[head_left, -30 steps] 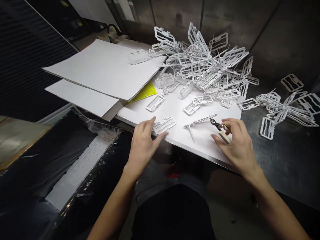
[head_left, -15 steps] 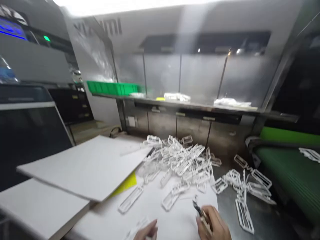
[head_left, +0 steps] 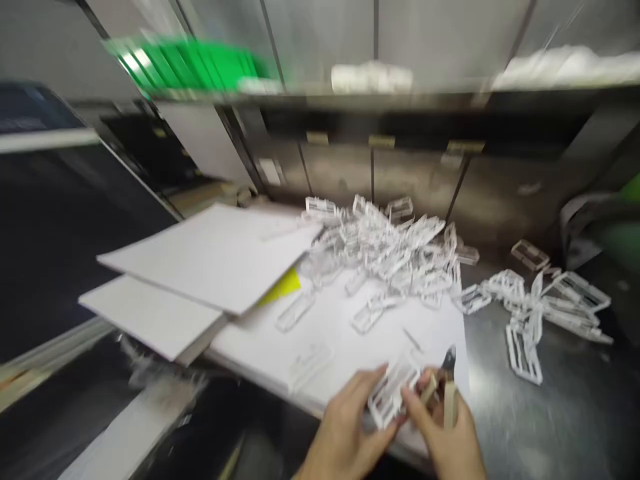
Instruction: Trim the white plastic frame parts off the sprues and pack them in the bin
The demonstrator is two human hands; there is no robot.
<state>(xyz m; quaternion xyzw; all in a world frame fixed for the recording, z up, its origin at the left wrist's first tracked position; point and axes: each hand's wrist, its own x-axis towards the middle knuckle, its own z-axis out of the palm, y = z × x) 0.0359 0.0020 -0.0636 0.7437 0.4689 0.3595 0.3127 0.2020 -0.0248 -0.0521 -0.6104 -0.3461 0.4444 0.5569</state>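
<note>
Near the front edge of the table, my left hand grips a white plastic frame with long slots, thumb below and fingers behind it. My right hand is wrapped round a pair of nippers with beige handles and dark jaws that point up and away. The right thumb and fingertips also touch the right side of the frame. A thin white strip lies on the white sheet just beyond. Another white frame lies flat to the left, blurred.
A tangled heap of white plastic frames covers the back of the white board. More frames lie on the metal tabletop at right. White boards are stacked at left. A green bin stands on the shelf above.
The view has tilted down. My hands have come together; the left now holds a frame up off the sheet, and the right has brought the nippers beside it.
</note>
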